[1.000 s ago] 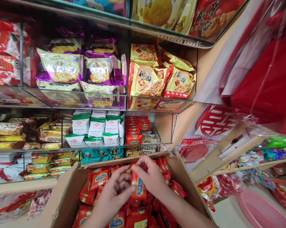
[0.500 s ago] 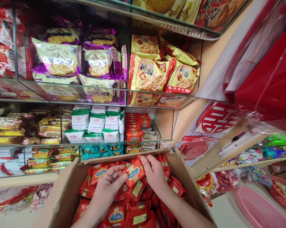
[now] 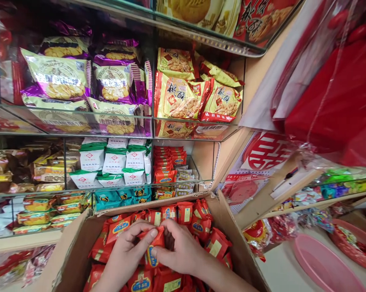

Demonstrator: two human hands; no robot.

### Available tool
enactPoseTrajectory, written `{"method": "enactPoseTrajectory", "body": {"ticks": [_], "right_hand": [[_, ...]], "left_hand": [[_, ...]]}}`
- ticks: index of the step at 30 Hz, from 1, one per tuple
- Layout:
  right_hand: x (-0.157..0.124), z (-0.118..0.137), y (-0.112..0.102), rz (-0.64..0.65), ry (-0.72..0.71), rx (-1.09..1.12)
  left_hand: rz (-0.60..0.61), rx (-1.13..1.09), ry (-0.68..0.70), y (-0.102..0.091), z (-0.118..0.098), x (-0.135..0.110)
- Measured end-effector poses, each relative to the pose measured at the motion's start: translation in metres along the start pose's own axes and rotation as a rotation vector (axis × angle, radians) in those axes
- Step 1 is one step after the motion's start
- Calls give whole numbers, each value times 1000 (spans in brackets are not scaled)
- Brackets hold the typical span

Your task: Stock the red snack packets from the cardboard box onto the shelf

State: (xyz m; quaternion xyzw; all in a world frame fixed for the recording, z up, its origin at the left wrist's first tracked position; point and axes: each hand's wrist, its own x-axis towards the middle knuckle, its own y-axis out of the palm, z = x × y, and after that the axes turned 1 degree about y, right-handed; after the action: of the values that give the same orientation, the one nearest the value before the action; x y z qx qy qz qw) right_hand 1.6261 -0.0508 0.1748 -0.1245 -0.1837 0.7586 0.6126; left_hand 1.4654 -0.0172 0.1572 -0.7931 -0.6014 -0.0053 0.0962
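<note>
An open cardboard box (image 3: 79,243) below the shelves is full of small red snack packets (image 3: 201,221) with blue-and-yellow labels. Both of my hands are down in it. My left hand (image 3: 126,249) pinches the top of one red packet (image 3: 154,247) between thumb and forefinger. My right hand (image 3: 181,249) is curled round the same packet from the right, its fingers closed on it. The packet stands roughly upright between the two hands, just above the heap.
Glass shelves (image 3: 116,132) hold purple and yellow biscuit bags, white-and-green packs (image 3: 113,162) and a stack of red packets (image 3: 164,164). Red bags in clear plastic (image 3: 332,93) hang on the right. A pink basin (image 3: 319,263) lies low right.
My hands have dropped lower into the box and drawn together on a packet held upright. The earlier packet was held higher and tilted. The view has shifted slightly right.
</note>
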Motion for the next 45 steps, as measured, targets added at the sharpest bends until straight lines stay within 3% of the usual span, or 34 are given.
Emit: {"method": "enactPoseTrajectory", "body": {"ticks": [3, 6, 9, 11, 15, 18, 21, 25, 28, 33, 45], "right_hand": [[-1, -1, 7, 31, 27, 174], [-2, 8, 1, 57, 5, 85], [0, 28, -26, -16, -89, -114], [9, 41, -52, -137, -144, -190], [58, 44, -104, -442, -121, -463], [108, 28, -122, -455, 61, -719], [148, 10, -121, -390, 174, -763], [174, -5, -111, -399, 231, -745], [181, -14, -109, -424, 246, -703], [184, -24, -110, -347, 205, -622], [186, -27, -108, -323, 261, -564]], "left_hand": [[-139, -56, -22, 1, 1, -3], [-188, -166, -88, 0, 1, -6], [-199, -137, -59, -6, 1, -7], [-216, -12, 5, -12, 3, -4], [-164, 380, 147, -16, 13, 3], [-20, 580, 257, -14, 21, 5], [91, 679, 296, -14, 27, 5], [158, 731, 265, -16, 30, 3], [163, 725, 253, -16, 30, 4], [187, 727, 254, -13, 31, 5], [204, 750, 232, -11, 32, 3]]}}
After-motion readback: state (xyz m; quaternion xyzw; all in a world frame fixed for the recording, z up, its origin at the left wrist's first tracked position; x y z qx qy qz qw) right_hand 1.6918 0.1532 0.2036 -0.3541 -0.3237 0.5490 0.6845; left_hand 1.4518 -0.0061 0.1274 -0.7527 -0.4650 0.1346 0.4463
